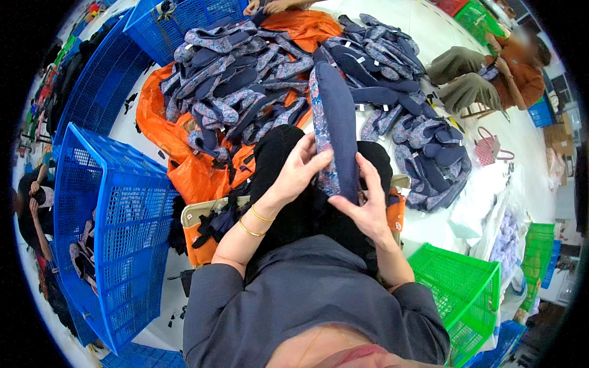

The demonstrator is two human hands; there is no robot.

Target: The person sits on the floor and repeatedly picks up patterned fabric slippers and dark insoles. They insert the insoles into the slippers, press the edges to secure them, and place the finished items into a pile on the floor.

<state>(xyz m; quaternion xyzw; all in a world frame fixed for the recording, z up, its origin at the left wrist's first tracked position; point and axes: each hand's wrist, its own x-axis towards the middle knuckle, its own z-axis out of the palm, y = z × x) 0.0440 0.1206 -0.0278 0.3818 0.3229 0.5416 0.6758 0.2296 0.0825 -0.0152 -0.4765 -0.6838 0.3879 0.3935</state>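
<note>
Above my lap I hold one slipper (339, 122), its dark navy sole turned up and a patterned blue-pink floral side showing along the left. My left hand (305, 165) grips its left edge near the lower end, thumb on the fabric. On the other side my right hand (366, 199) clasps the lower right end, thumb underneath at the tip. Beyond my knees lies a big pile of matching slippers (239, 80), partly on an orange plastic sheet (150, 116). Another heap of slippers (429, 159) spreads to the right.
A tall blue crate (132, 233) stands at my left, with slippers inside. A green crate (457, 282) is near my right elbow. Farther right sits a co-worker (521, 73) handling something small. Another person's hands (276, 6) show at the top edge. A pink checked bag (488, 147) rests on the floor.
</note>
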